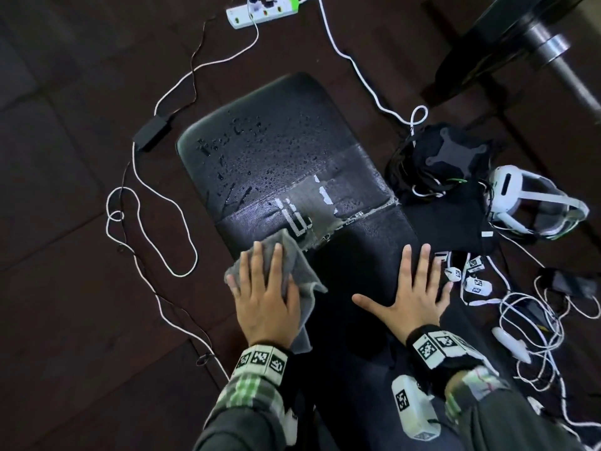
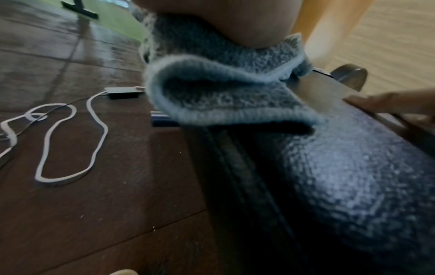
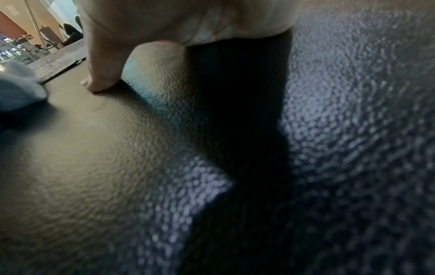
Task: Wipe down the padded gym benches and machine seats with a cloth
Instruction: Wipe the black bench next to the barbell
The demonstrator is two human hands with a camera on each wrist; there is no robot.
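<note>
Bench pad (image 1: 279, 151): black pebbled vinyl, glossy, beaded wet upper centre. Cloth (image 1: 292, 265): grey fuzzy terry. Floor (image 1: 65, 157): matt brown tile.

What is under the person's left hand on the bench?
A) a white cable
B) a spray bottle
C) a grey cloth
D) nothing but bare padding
C: the left hand lies flat with straight fingers on a grey cloth spread on the black bench, while the right hand rests flat on bare padding.
</note>
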